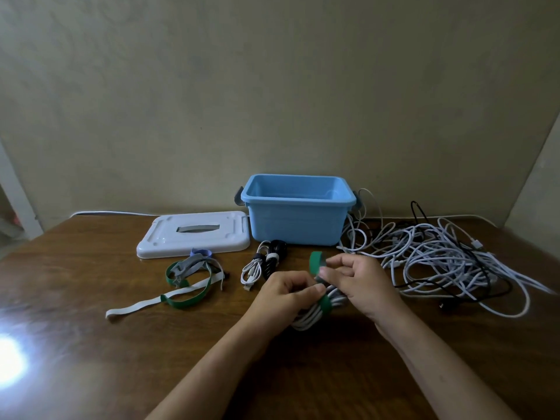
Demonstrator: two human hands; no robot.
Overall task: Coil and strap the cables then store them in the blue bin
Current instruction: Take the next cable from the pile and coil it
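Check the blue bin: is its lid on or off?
Off. The blue bin stands open-topped by the wall, and the white lid lies flat on the table to its left.

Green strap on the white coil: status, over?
Left hand grips coiled white cable; right hand pinches green fabric strap, half-wrapped. Open blue plastic bin unobstructed.

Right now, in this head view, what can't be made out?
- Blue bin: its floor is hidden by the near wall, so contents can't be told.
- White coil: mostly covered by the left hand and right hand.
- Green strap: whether it is fastened yet is unclear.
- Tangled cables: count and connector types too small.
- Table, near left: washed out by glare.
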